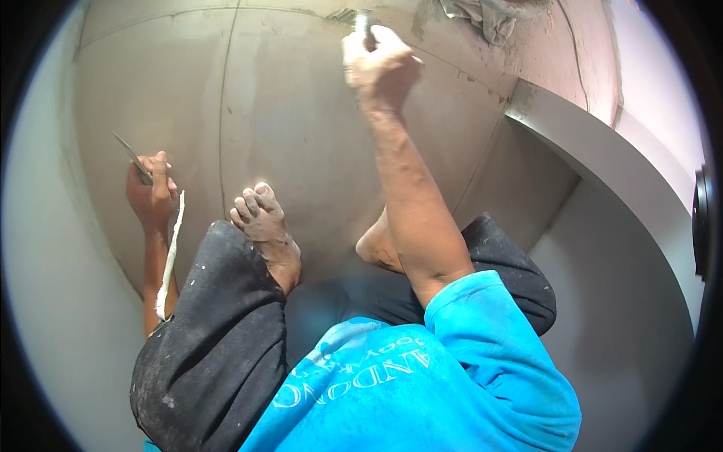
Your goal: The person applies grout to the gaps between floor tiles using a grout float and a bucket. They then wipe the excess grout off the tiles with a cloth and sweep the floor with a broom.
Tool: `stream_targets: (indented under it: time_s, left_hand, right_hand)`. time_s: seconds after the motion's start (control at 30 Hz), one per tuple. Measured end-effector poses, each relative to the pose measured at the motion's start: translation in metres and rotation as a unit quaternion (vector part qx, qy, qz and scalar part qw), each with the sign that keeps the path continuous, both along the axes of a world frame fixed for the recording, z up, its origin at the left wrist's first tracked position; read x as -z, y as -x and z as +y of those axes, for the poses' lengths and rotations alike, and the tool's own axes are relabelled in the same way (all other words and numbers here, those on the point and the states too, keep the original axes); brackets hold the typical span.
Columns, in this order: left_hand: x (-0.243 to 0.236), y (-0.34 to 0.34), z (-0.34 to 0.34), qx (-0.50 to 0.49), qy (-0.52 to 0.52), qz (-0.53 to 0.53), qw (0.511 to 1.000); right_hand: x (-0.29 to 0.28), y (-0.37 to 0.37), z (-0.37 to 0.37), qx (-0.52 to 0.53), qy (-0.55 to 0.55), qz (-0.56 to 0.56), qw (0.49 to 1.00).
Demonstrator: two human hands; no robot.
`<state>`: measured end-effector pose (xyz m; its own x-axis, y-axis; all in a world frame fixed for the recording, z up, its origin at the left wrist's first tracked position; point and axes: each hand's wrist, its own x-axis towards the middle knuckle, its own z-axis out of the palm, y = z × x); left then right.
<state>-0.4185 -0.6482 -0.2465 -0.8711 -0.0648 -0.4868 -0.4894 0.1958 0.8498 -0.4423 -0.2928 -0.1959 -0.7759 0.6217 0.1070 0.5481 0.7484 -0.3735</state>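
My left hand (pixel 153 188) is closed round a thin-bladed scraper (pixel 129 154), whose narrow grey blade points up and to the left above the tiled floor. At the far side, my right hand (pixel 382 66) is stretched out and closed on a short hand tool (pixel 362 29). That tool is bright and blurred, so its exact kind is unclear; its head is down at the floor, by a dark rough patch (pixel 344 13) along a tile joint. Beside my left forearm, a narrow white strip (pixel 172 256) stands up next to my left knee.
Large grey-brown floor tiles (pixel 294 113) with dark joints lie under my bare feet (pixel 263 226). A crumpled grey cloth (pixel 489 19) lies at the far right. On the right stands a low pale ledge (pixel 602 143); a pale wall (pixel 45 248) runs along the left.
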Motion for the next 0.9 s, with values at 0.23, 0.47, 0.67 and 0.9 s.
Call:
stream_targets:
  time_s: [0.23,0.47,0.67,0.9]
  left_hand:
    - [0.001,-0.001,-0.003,-0.008,-0.026,-0.008,1.000]
    - [0.002,-0.003,-0.005,-0.002,-0.041,-0.011,0.999]
    - [0.004,-0.004,-0.011,0.005,-0.041,-0.012,0.999]
    - [0.002,-0.002,-0.012,0.017,-0.042,0.001,0.999]
  right_hand:
    - [0.017,0.033,-0.004,-0.218,-0.047,0.117,0.968]
    - [0.043,0.036,-0.036,-0.306,-0.086,0.093,0.944]
    - [0.048,0.059,-0.058,-0.405,-0.094,0.111,0.903]
    - [0.026,0.079,-0.066,-0.475,-0.091,0.071,0.872]
